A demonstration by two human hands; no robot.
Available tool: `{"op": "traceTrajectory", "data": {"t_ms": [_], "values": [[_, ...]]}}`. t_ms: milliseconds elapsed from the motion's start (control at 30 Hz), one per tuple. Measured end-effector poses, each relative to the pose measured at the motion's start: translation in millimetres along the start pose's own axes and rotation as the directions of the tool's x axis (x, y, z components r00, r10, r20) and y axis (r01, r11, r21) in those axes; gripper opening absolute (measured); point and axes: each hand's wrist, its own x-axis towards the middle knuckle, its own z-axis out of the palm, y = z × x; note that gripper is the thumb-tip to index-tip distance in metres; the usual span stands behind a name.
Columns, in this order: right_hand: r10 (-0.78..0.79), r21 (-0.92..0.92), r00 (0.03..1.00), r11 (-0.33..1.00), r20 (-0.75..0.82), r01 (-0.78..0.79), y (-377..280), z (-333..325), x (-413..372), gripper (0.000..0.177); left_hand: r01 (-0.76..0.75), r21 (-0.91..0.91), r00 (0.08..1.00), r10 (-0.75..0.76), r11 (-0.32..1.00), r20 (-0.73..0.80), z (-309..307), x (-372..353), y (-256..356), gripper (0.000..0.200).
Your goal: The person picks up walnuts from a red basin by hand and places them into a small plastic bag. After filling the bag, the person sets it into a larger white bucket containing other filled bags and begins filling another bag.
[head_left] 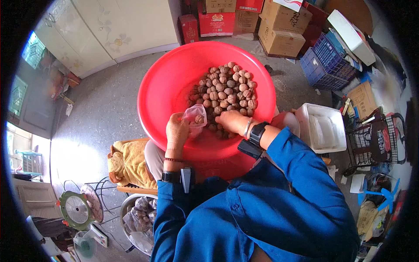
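A large red plastic basin stands in front of me, with a heap of brown walnuts on its far right side. My left hand grips the rim of a clear plastic bag over the near part of the basin. A few walnuts show inside the bag, whose mouth is open. My right hand is at the near edge of the heap, just right of the bag, palm down with fingers curled. Its fingertips are hidden, so what they hold does not show.
A white bin stands right of the basin, with blue crates beyond it. Cardboard boxes are stacked behind. At my left are a yellow cloth, a metal basin of bagged items and a fan.
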Motion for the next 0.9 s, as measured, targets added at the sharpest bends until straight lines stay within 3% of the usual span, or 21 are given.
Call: {"op": "traceTrajectory", "data": {"t_ms": [33, 100, 267, 333, 467, 567, 633, 700, 800, 833, 900], "values": [[-0.102, -0.158, 0.995, 0.982, -0.006, 0.100, 1.7, 1.6, 1.9, 0.039, -0.001, 0.001, 1.000, 0.001, 1.000, 0.000, -0.3, -0.6, 0.7, 0.029], [-0.142, -0.179, 0.990, 0.974, -0.008, 0.139, 2.8, -0.6, -2.3, 0.039, 0.092, 0.005, 0.996, -0.092, 0.996, 0.001, -1.9, -2.4, 3.3, 0.023], [-0.232, -0.216, 0.968, 0.954, -0.100, 0.207, -1.3, -3.2, -10.1, 0.032, 0.021, 0.153, 1.000, -0.018, 0.988, -0.019, -2.0, 5.8, -12.7, 0.024], [-0.298, -0.449, 0.953, 0.859, -0.050, 0.245, 0.5, -3.5, -2.8, 0.030, -0.023, 0.205, 0.999, 0.031, 0.979, -0.036, -2.2, 5.5, -11.5, 0.026], [-0.224, -0.420, 0.970, 0.893, -0.099, 0.163, -7.3, -10.0, -6.8, 0.034, -0.064, 0.232, 0.992, 0.086, 0.971, -0.089, 0.4, 8.8, -19.4, 0.026], [-0.222, -0.260, 0.955, 0.951, -0.196, 0.167, -6.2, -14.7, -4.4, 0.035, -0.105, 0.173, 0.988, 0.122, 0.979, -0.092, 3.8, 18.1, -39.4, 0.026], [-0.225, -0.037, 0.932, 0.974, -0.283, 0.223, -4.5, -18.7, -2.6, 0.026, -0.135, 0.148, 0.985, 0.149, 0.980, -0.088, 3.0, 14.0, -31.3, 0.026], [-0.244, 0.023, 0.897, 0.962, -0.368, 0.271, 0.0, -15.3, 7.3, 0.025, -0.068, 0.051, 0.997, 0.070, 0.996, -0.043, 2.6, 7.3, -21.2, 0.028], [-0.169, 0.353, 0.850, 0.856, -0.499, 0.377, -12.2, -20.8, 9.1, 0.029, -0.092, 0.020, 0.996, 0.092, 0.996, -0.011, 1.7, 2.4, -13.4, 0.028], [-0.170, 0.353, 0.850, 0.856, -0.498, 0.378, -10.7, -19.8, 10.5, 0.029, -0.091, 0.019, 0.996, 0.092, 0.996, -0.012, 1.7, 2.0, -12.6, 0.028], [-0.118, 0.566, 0.886, 0.730, -0.448, 0.383, -11.8, -22.1, 7.5, 0.028, -0.078, 0.018, 0.997, 0.078, 0.997, 0.000, 1.7, 2.2, -12.8, 0.028]]}}
